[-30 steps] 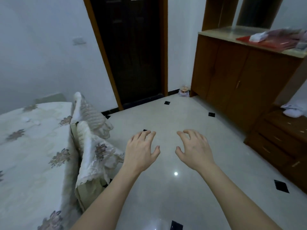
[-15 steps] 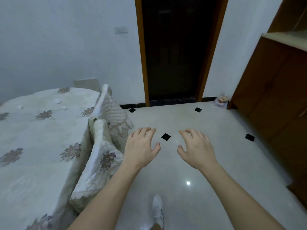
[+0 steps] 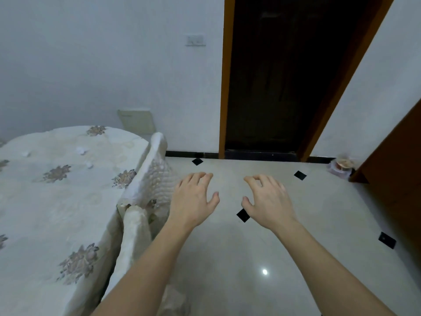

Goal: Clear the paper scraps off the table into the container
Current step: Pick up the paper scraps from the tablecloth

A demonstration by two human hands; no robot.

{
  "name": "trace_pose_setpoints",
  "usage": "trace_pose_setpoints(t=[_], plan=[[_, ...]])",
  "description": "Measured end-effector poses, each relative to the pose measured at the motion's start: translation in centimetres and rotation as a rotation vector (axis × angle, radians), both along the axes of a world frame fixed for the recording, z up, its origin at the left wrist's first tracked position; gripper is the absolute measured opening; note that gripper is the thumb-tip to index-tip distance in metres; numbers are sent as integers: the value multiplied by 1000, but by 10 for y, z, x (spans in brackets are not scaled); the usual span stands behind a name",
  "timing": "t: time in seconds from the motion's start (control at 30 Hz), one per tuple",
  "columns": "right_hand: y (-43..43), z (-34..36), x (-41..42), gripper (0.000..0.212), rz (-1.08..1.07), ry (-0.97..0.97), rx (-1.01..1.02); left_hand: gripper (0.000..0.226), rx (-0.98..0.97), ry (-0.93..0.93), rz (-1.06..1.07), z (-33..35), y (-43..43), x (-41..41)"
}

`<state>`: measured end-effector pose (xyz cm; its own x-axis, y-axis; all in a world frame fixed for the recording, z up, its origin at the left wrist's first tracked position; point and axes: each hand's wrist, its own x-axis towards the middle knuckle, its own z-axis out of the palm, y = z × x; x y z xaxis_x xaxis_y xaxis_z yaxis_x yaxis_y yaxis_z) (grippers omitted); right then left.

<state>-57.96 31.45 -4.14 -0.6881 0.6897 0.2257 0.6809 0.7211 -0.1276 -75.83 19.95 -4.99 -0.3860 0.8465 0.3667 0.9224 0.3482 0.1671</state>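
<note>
Left grip (image 3: 193, 201) & right grip (image 3: 267, 201) hang over floor (image 3: 273, 258), fingers loose, nothing held; gap btw them free. Floor open fwd to dark door (image 3: 284, 76) & to right as far as wood cabinet (image 3: 398, 167). Left side: covered chair backs (image 3: 157, 169) stand btw left grip & desk (image 3: 57, 213). Space above desk top open; small paper scraps (image 3: 80, 150) lie there.

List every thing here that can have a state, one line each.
left hand: open, fingers spread, holding nothing
right hand: open, fingers loosely curled, holding nothing
table: covered by a flowered cloth
paper scraps: lying on the table, not yet cleared
door: appears shut
chair: covered, pushed against the table
</note>
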Motion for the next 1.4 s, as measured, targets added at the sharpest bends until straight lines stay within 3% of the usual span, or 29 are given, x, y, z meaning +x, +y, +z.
trace_pose_setpoints(t=[0.4, 0.9, 1.4], plan=[[143, -25, -145, 52, 151, -19, -65, 50, 18, -39, 141, -16, 117, -129], [380, -16, -367, 46, 413, 19, -61, 54, -53, -39, 442, -9, 310, -307], [444, -37, -581, 48, 692, -13, -87, 51, -61, -78, 714, -25, 351, -467]])
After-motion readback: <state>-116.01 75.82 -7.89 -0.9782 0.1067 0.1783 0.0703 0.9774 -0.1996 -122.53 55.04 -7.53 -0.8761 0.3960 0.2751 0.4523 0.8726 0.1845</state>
